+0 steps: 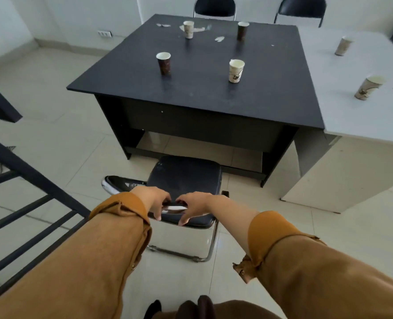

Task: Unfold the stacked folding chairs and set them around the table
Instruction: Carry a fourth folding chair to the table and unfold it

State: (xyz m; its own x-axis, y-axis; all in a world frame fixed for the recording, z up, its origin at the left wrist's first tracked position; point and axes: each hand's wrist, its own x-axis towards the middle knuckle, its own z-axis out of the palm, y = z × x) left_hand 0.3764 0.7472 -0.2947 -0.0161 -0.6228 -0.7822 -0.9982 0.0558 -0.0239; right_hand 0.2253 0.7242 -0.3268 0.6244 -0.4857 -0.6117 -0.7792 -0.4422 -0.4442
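A black folding chair (186, 173) with a chrome frame stands unfolded on the tiled floor, its seat facing the near side of the black table (190, 97). My left hand (155, 200) and my right hand (194, 204) both grip the top of the chair's backrest, side by side, fingers curled over its edge. Two more black chairs, one (215, 6) at the back middle and one (302, 8) at the back right, stand unfolded at the far side of the tables.
Several paper cups (236, 71) stand on the black table, with torn paper scraps near its far edge. A white table (361, 116) with two cups adjoins it on the right. A dark metal railing (29, 199) runs along my left. A shoe (119, 184) shows beside the chair.
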